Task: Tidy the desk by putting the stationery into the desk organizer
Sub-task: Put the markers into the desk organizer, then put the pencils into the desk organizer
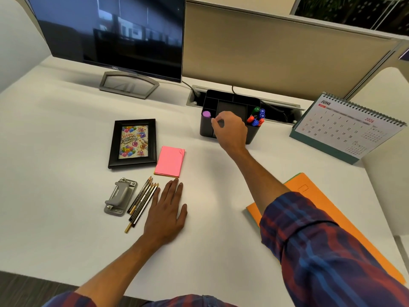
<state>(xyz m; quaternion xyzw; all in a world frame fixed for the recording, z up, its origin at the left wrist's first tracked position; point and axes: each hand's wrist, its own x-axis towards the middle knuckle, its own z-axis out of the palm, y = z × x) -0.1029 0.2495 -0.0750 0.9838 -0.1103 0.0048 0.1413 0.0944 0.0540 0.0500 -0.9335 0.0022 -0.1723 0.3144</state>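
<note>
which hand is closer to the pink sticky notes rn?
Left. The left hand lies flat on the desk just below the pink sticky notes, fingertips almost at the pad's near edge. The right hand is up at the black organizer, well off to the right.

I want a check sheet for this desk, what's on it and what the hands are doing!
Surface: white desk.
Job's things: black organizer holds markers and a purple-capped item; pencils and pink sticky notes still out.
Clutter: hole punch, photo frame, calendar, orange folder.
Hands: left hand flat on desk; right hand at organizer, fingers curled, contents hidden.
Cables: black cable enters the desk slot.
Surroundings: monitor, beige partition.
</note>
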